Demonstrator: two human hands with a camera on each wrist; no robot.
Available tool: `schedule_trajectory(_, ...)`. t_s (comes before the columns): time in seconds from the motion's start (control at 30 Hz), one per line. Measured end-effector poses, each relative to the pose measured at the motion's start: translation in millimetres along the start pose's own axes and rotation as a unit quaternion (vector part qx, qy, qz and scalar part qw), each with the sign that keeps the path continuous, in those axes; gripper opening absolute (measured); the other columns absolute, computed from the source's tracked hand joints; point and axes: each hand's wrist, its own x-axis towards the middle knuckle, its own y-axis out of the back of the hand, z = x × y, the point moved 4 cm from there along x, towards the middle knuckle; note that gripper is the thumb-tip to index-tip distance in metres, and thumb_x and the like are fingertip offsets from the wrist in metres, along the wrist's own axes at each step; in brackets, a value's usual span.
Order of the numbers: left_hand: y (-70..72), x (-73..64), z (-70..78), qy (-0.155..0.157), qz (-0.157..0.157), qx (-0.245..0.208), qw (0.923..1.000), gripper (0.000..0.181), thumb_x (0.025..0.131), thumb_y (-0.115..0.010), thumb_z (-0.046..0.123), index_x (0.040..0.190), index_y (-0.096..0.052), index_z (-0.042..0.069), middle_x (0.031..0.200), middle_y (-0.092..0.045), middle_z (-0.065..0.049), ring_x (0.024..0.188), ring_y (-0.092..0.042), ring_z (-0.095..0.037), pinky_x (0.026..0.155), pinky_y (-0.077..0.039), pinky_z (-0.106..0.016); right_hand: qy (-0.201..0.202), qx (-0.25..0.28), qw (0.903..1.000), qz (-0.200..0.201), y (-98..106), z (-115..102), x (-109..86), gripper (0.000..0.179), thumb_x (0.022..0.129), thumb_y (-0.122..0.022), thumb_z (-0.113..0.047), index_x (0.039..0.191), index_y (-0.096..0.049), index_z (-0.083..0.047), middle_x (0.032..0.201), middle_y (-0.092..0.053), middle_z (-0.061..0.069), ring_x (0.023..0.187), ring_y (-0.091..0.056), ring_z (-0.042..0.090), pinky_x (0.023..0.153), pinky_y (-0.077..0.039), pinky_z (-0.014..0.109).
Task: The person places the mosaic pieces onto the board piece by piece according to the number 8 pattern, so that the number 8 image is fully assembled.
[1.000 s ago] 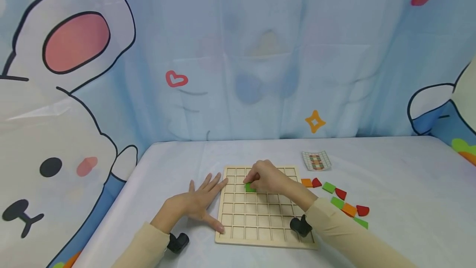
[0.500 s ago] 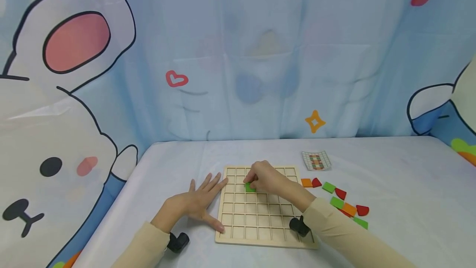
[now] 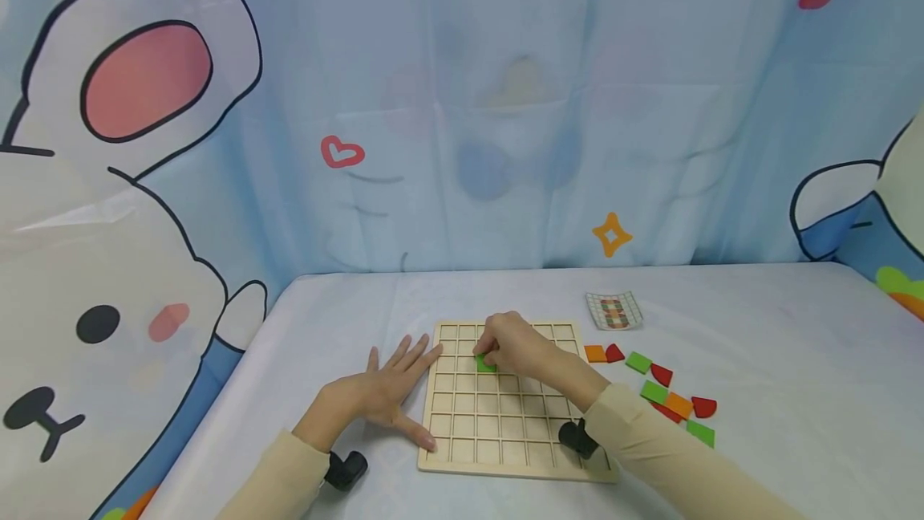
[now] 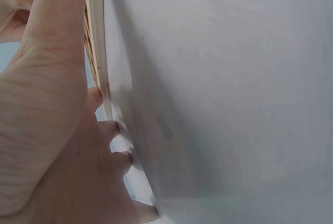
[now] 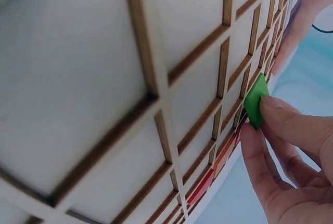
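A pale wooden grid board (image 3: pixel 498 452) lies on the white table. My right hand (image 3: pixel 516 345) pinches a green square tile (image 3: pixel 485 364) over a cell in the upper left part of the board. In the right wrist view the tile (image 5: pixel 255 102) stands tilted between thumb and fingertips, close over the ridges. Beyond it, red pieces (image 5: pixel 202 186) and an orange piece (image 5: pixel 225 154) show at the board's far side, partly covered by the hand. My left hand (image 3: pixel 393 396) spreads its fingers along the board's left edge, thumb at the lower corner; its palm fills the left wrist view.
Right of the board lie several loose pieces, among them an orange square (image 3: pixel 595 354), a red rounded piece (image 3: pixel 703 408) and a green square (image 3: pixel 700 432). A small card with a printed colour pattern (image 3: pixel 613 312) lies behind them. A cartoon-printed curtain (image 3: pixel 447 103) hangs behind the table.
The right wrist and sleeve have shifted slightly left, while the fingers keep the green tile at the same cell. The left hand has not moved.
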Motion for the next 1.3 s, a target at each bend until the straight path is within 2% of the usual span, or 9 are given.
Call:
schedule_trajectory(0.17,0.4,-1.0,0.6,0.001,0.0,-0.001,1.0,0.131,0.078,-0.088,0.06,0.17,-0.004,0.019,0.176,0.003,-0.012,0.161,0.006,-0.035,0.12,-0.001,-0.075,-0.006,-0.002,1.0,-0.006,-3,3,1.3,0.018,0.084,-0.077,0.016,0.099,-0.081,0.007,0.093,-0.078,0.013,0.086,-0.074,0.022,0.073,-0.061,0.028)
schedule_trajectory(0.4,1.5,-0.8,2.5,-0.003,0.002,-0.001,1.0,0.131,0.078,-0.088,0.059,0.17,-0.004,0.018,0.176,0.003,-0.013,0.161,0.006,-0.036,0.12,-0.001,-0.075,0.005,-0.02,0.9997,0.01,-3,3,0.3,0.021,0.082,-0.075,0.021,0.095,-0.081,0.006,0.093,-0.079,0.014,0.092,-0.075,0.028,0.077,-0.063,0.033)
schedule_trajectory(0.53,1.6,-0.3,2.4,-0.004,0.001,0.003,1.0,0.13,0.078,-0.088,0.059,0.17,-0.004,0.018,0.176,0.003,-0.013,0.161,0.005,-0.036,0.119,-0.002,-0.076,0.006,-0.011,0.9999,0.009,-3,1,-1.8,0.022,0.083,-0.074,0.022,0.096,-0.081,0.006,0.093,-0.079,0.014,0.091,-0.075,0.028,0.078,-0.063,0.032)
schedule_trajectory(0.77,-0.1,-0.2,1.9,-0.001,0.005,0.002,1.0,0.131,0.077,-0.088,0.06,0.17,-0.005,0.019,0.176,0.001,-0.013,0.161,0.004,-0.036,0.119,-0.003,-0.076,0.06,-0.027,0.9978,0.009,3,2,-15.9,0.026,0.083,-0.069,0.023,0.098,-0.081,0.006,0.093,-0.075,0.011,0.086,-0.071,0.022,0.074,-0.059,0.025)
schedule_trajectory(0.87,-1.4,-0.1,2.2,-0.005,0.007,0.0,1.0,0.131,0.077,-0.089,0.059,0.17,-0.006,0.018,0.176,0.0,-0.014,0.161,0.003,-0.036,0.118,-0.004,-0.077,0.069,-0.028,0.9972,0.007,11,7,-32.0,0.025,0.085,-0.069,0.02,0.099,-0.081,0.003,0.093,-0.07,0.007,0.084,-0.065,0.017,0.073,-0.057,0.024)
schedule_trajectory(1.03,-1.7,-1.1,3.5,-0.01,0.008,-0.006,0.9999,0.131,0.077,-0.089,0.058,0.17,-0.006,0.016,0.176,0.0,-0.015,0.161,0.004,-0.037,0.118,-0.003,-0.078,0.052,-0.008,0.9985,0.011,35,24,-71.3,0.02,0.088,-0.075,0.011,0.101,-0.08,-0.004,0.094,-0.068,0.0,0.086,-0.065,0.014,0.078,-0.06,0.027)
schedule_trajectory(1.17,-0.5,-2.7,3.7,-0.006,0.01,-0.006,0.9999,0.132,0.077,-0.089,0.058,0.17,-0.005,0.015,0.176,0.0,-0.015,0.161,0.004,-0.038,0.118,-0.003,-0.078,0.01,-0.011,0.9998,0.013,52,42,-107.3,0.017,0.09,-0.078,0.003,0.1,-0.08,-0.011,0.097,-0.066,-0.006,0.086,-0.063,0.01,0.077,-0.059,0.027)
schedule_trajectory(1.3,-0.8,-2.4,3.6,-0.009,0.012,-0.003,0.9999,0.132,0.077,-0.089,0.058,0.17,-0.005,0.015,0.176,0.0,-0.016,0.161,0.004,-0.039,0.118,-0.003,-0.078,-0.033,-0.025,0.9989,0.021,60,60,-141.4,0.017,0.088,-0.081,-0.001,0.099,-0.081,-0.014,0.094,-0.065,-0.01,0.083,-0.058,0.004,0.073,-0.057,0.025)
